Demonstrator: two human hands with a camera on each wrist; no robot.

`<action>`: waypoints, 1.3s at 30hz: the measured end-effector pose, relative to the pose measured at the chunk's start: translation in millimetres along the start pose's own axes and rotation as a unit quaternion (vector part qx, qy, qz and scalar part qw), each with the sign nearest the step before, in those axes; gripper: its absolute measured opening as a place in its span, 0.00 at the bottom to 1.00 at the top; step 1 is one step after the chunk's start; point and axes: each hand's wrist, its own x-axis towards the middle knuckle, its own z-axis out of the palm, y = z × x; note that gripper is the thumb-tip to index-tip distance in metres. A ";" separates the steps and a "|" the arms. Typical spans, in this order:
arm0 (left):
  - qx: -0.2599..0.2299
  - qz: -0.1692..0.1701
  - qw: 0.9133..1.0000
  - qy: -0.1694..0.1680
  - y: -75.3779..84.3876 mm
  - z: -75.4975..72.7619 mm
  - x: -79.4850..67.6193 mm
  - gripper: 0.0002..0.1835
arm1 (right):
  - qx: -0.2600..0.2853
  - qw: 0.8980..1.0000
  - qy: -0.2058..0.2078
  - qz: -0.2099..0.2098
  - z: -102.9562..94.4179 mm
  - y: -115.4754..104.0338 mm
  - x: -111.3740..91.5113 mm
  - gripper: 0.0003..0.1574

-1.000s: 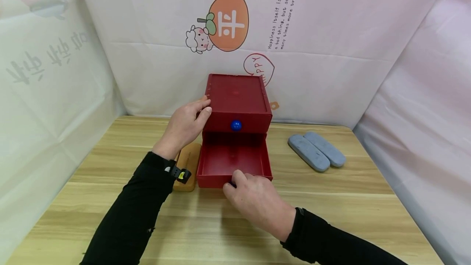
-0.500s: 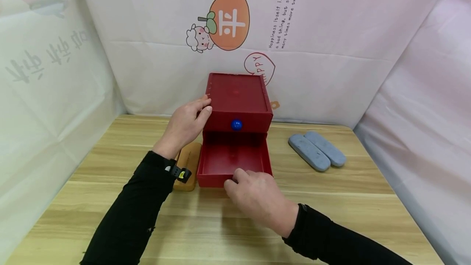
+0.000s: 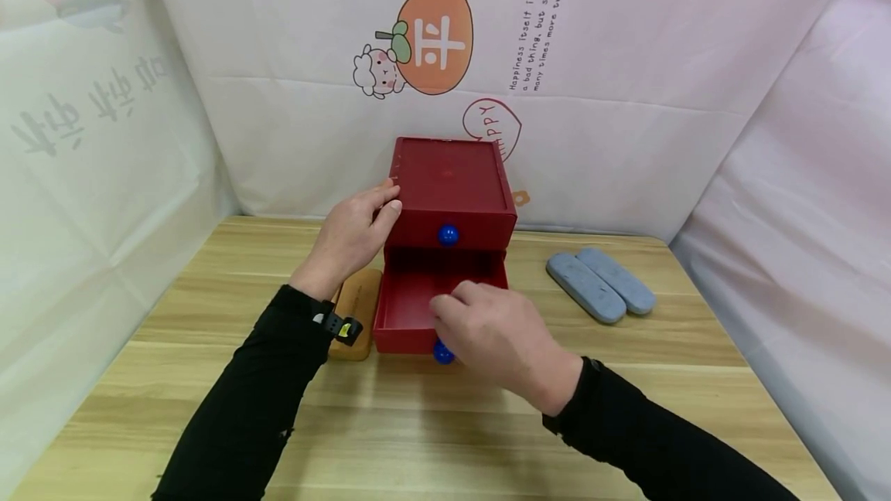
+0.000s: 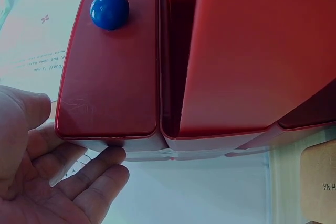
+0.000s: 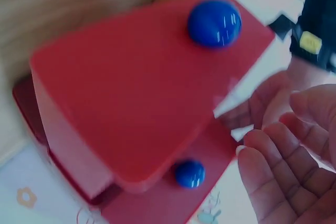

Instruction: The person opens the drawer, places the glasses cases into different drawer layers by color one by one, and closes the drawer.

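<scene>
On the table [image 3: 348, 439] stands the red box [image 3: 452, 176], its lower drawer [image 3: 404, 341] out toward 6 o'clock, and a harder pull might drag the whole box, since the left hand [image 3: 355, 234] at 9 o'clock merely steadies its side with fingers extended. At 5 o'clock the right hand [image 3: 501, 339], loosely curled around nothing, could bump the drawer front if lowered carelessly; the brown case [image 3: 357, 304], snug at 8 o'clock, risks a nudge from that left wrist.
</scene>
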 end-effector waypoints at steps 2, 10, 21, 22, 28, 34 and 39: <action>0.001 -0.002 1.000 0.000 0.1 -0.1 0.4 0.30 | 0.015 1.000 0.015 0.011 -4.2 8.5 3.7 0.13; 0.003 0.003 1.000 -0.003 -0.7 0.1 0.7 0.30 | 0.018 0.995 0.078 0.063 -16.3 48.1 15.3 0.18; 0.003 0.005 1.000 -0.002 -0.8 1.1 0.5 0.30 | 0.008 0.986 0.124 0.107 -10.7 85.4 20.4 0.21; 0.004 0.004 1.000 -0.002 -0.4 1.0 0.4 0.30 | 0.008 0.986 0.125 0.111 -9.2 87.7 20.6 0.22; 0.005 -0.002 1.000 -0.003 -0.5 1.0 0.2 0.30 | 0.004 0.984 0.122 0.132 0.3 99.6 23.1 0.26; 0.008 -0.002 1.000 -0.002 -0.1 0.9 0.1 0.30 | 0.014 0.982 0.091 0.164 11.0 107.0 25.8 0.30; 0.016 -0.001 1.000 -0.001 -0.2 1.2 0.6 0.30 | 0.021 0.980 0.074 0.186 19.3 110.3 25.6 0.32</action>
